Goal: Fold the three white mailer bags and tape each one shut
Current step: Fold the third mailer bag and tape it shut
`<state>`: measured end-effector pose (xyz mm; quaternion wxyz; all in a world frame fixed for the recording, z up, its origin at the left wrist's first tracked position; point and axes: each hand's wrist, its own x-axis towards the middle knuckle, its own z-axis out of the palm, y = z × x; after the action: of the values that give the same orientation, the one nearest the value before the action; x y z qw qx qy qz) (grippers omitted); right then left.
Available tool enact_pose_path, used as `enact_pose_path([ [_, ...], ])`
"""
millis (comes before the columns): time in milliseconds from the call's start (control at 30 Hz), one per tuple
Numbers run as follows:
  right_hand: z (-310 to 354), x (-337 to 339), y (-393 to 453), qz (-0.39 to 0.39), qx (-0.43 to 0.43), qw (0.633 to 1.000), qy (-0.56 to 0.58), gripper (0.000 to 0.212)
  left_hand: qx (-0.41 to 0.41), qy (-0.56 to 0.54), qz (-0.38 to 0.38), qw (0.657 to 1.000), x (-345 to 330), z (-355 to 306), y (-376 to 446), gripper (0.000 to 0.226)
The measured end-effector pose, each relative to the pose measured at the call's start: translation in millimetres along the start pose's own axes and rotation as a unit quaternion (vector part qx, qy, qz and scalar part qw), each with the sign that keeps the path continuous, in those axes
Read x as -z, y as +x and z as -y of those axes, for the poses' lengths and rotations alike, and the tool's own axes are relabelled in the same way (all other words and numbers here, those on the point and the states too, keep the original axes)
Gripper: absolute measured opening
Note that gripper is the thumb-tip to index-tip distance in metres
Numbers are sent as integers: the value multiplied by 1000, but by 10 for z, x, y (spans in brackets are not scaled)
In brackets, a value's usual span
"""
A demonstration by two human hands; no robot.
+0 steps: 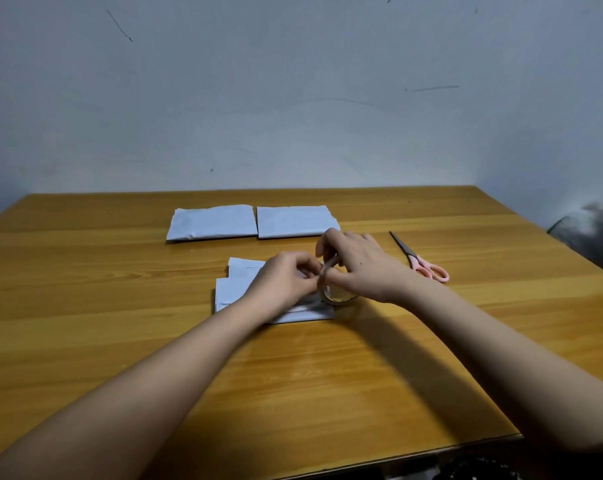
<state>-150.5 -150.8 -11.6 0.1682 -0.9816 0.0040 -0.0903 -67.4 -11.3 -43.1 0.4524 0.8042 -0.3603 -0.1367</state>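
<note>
Two bare forearms are reaching in over the near edge of the yellow-brown wood-grain counter (120, 289) and meeting near its middle. The left hand (286, 278) is lying over a folded white plastic mailer bag (239, 282), its fingers curled in and pinching at something small beside the tape; what exactly they have hold of is too small to tell. The right hand (359, 265) is gripping a roll of clear packing tape (338, 294) with a pale core, fingers curled over its upper rim, and the roll is sitting at the right end of that bag.

Toward the far edge, two more folded white mailer bags are lying flat side by side, the left one (213, 221) and the right one (296, 221) almost touching along their inner edges. The right hand's knuckles are showing just in front of the right one's near corner.

A pair of scissors with pink handles (419, 258) is lying closed to the right of the hands, blades pointing away. Broad bare wood is stretching to the left of the bags, in front of them toward the near edge, and beyond the scissors to the right corner.

No writing, label or brand is showing legibly on the bags, the tape or the scissors.
</note>
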Motion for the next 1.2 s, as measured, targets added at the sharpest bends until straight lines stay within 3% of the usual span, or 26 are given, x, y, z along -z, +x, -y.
enact_pose_path([
  [100, -190, 78, -49, -136, -76, 982, 111, 22, 0, -2, -7, 1000, -4, 20, 9, 13],
  [167, -492, 175, -121, -205, -206, 954, 75, 14, -1, 9, -8, 1000, -1, 30, 16, 13],
  [267, -939, 270, -303, -142, -388, 906, -92, 20, 0, 17, -6, 1000, 5, 23, 30, 15],
  [333, -1083, 267, -378, -68, -435, 884, -160, 28, 1, 22, -1, 1000, 9, 19, 40, 14],
  [433, -1129, 218, -389, -9, -432, 876, -214, 43, 2, 30, 6, 1000, 14, 6, 50, 14],
  [567, -1019, 185, -323, 18, -425, 874, -234, 39, 3, 44, 12, 999, 20, -21, 61, 10],
  [767, -922, 219, -271, 33, -429, 867, -250, 36, -9, 80, 27, 996, 49, -68, 71, 11],
  [867, -899, 218, -300, -1, -420, 874, -243, 35, -8, 92, 28, 995, 61, -77, 72, 11],
  [967, -881, 256, -379, -71, -423, 888, -163, 32, -4, 101, 30, 994, 67, -88, 73, 14],
  [1033, -819, 290, -483, -124, -412, 903, -13, 26, -1, 108, 31, 994, 63, -105, 73, 15],
  [1133, -507, 298, -750, -184, -373, 875, 247, 21, 6, 111, 31, 993, 48, -128, 77, 15],
  [1200, -253, 269, -956, -186, -349, 861, 320, 27, 9, 115, 33, 993, 32, -147, 72, 15],
])
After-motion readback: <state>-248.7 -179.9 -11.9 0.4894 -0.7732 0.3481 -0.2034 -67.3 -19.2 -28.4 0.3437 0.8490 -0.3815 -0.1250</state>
